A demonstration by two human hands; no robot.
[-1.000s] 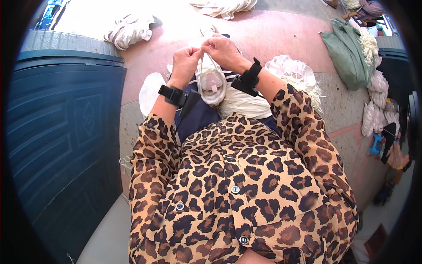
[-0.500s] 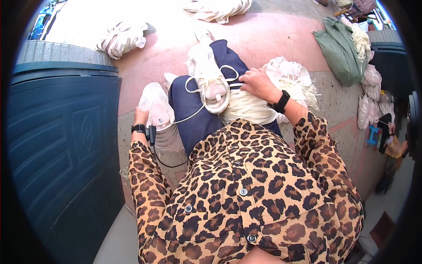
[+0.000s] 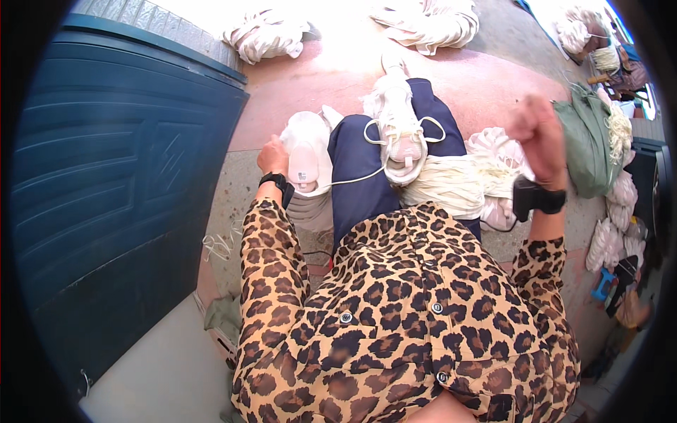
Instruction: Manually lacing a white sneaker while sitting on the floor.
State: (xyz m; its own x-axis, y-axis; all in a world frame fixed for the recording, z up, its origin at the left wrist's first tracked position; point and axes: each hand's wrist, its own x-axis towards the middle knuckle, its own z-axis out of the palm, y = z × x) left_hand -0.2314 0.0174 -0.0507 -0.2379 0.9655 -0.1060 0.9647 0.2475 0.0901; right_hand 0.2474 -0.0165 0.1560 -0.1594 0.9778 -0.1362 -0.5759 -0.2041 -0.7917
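White shoe (image 3: 403, 144) with pale pink tongue
Rests between left hand (image 3: 273, 156) and right hand (image 3: 539, 134), cream lace (image 3: 443, 131) looped loosely at both sides; just beside left hand, white-and-pink shoe piece (image 3: 305, 151).

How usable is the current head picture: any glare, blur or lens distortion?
Head view: glare washes out the ground at the top; head view: the right hand is blurred, while the laced shoe reads fairly clearly; head view: fisheye distortion bends the blue door near the dark left rim.

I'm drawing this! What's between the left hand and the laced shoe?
Head view: a pale shoe, then a navy trouser leg with a cream lace across it.
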